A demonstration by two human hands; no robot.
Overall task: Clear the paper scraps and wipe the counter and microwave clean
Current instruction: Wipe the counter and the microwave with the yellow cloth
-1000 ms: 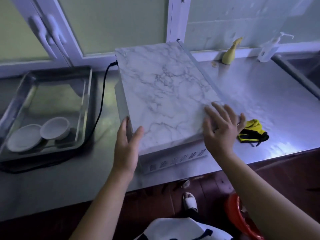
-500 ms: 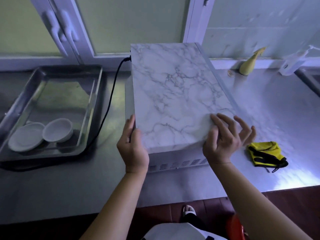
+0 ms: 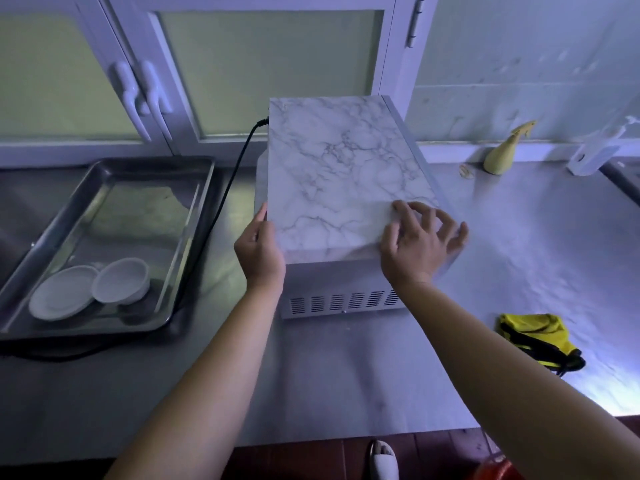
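Observation:
The microwave [image 3: 339,174], its top covered in white marble pattern, stands on the steel counter [image 3: 346,368] with its vented side toward me. My left hand [image 3: 259,247] grips its near left edge. On the near right corner of the top rests my right hand [image 3: 419,240], fingers spread and slightly bent toward the right edge. A yellow cloth [image 3: 536,334] with black trim lies on the counter to the right, apart from both hands. A small pale scrap [image 3: 465,170] sits by the back wall.
A steel tray [image 3: 114,209] at left holds a white bowl [image 3: 121,280] and a white lid [image 3: 62,296]. A black cord [image 3: 221,209] runs from the microwave past the tray. A yellow spray bottle [image 3: 502,150] and a pump bottle [image 3: 595,150] stand at the back right.
The microwave has turned from a slanted position to square with the wall. Both hands stayed at its near corners, and the left hand shifted onto the left side edge.

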